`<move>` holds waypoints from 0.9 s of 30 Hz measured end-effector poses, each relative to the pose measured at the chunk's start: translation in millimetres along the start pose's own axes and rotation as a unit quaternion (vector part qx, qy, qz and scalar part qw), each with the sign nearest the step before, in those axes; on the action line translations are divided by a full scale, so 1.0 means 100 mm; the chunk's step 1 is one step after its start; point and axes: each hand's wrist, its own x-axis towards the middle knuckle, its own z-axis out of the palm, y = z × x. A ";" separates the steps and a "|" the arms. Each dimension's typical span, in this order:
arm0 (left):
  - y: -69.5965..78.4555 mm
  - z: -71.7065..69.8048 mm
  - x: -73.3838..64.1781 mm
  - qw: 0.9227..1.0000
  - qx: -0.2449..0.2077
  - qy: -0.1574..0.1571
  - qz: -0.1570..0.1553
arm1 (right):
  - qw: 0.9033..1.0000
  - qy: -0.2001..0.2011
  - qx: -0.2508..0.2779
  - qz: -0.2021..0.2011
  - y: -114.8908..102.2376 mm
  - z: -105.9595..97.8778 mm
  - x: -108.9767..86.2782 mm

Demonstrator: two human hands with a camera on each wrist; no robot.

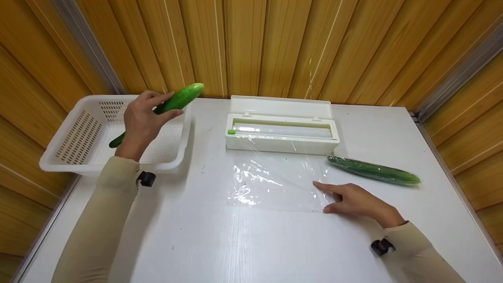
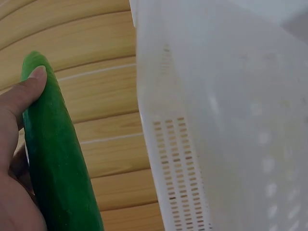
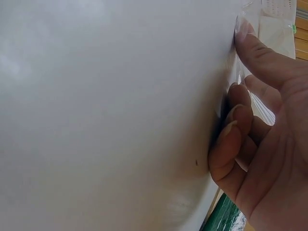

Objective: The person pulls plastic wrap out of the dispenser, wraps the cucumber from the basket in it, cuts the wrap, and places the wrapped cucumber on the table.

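My left hand grips a green cucumber above a white plastic basket. The thumb lies along the cucumber in the left wrist view, and part of it is hidden behind the hand. A sheet of clear plastic wrap runs from a white dispenser box onto the table. My right hand rests at the right edge of this sheet, index finger and thumb apart and touching it. Beyond that hand lies a cucumber covered in shiny wrap.
The dispenser's lid is raised, showing the wrap roll inside. A small green slider sits at its left end. Behind the white table stands a wood-patterned wall, with metal strips at the corners.
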 end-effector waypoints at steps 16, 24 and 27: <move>0.66 0.30 -0.12 0.990 0.000 -0.041 0.138 | 1.000 0.002 0.002 0.003 0.00 0.01 0.00; 0.86 0.60 -0.28 0.973 -0.007 -0.064 0.220 | 1.000 0.001 0.000 0.011 -0.01 0.03 0.03; 0.93 0.70 -0.35 0.969 -0.008 -0.081 0.233 | 1.000 0.000 0.002 0.012 -0.02 0.05 0.04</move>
